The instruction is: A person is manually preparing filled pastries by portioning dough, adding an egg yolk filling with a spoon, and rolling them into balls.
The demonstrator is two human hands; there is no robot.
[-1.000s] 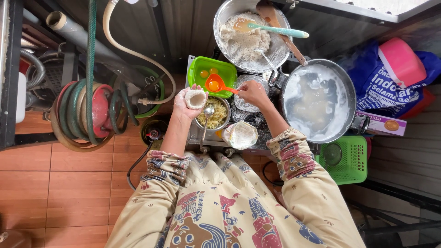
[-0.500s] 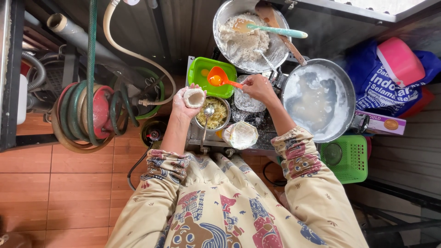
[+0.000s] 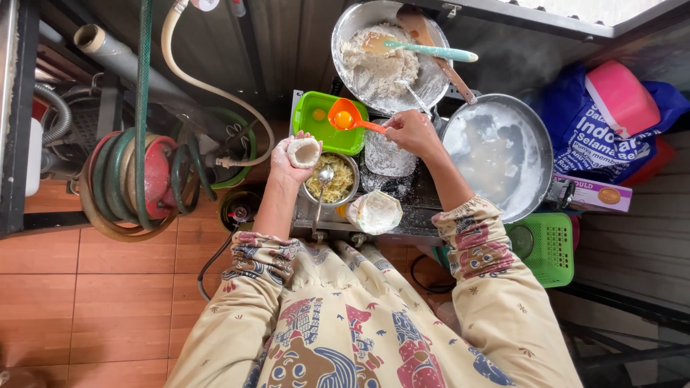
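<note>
The dough cup [image 3: 303,151] sits hollowed and unfilled in the left hand [image 3: 291,159], whose grip curls around it just left of the small steel bowl of shredded filling [image 3: 332,179]. The right hand [image 3: 408,132] pinches the orange spoon [image 3: 347,117], its bowl over the green tub [image 3: 327,122] just beyond that bowl. Shaping looks done; filling and closing remain, I judge.

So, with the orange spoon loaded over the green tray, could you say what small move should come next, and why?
Probably carry the orange spoon in the right hand across to the dough cup in the left hand: the spoon holds orange liquid and the cup looks hollow.
</note>
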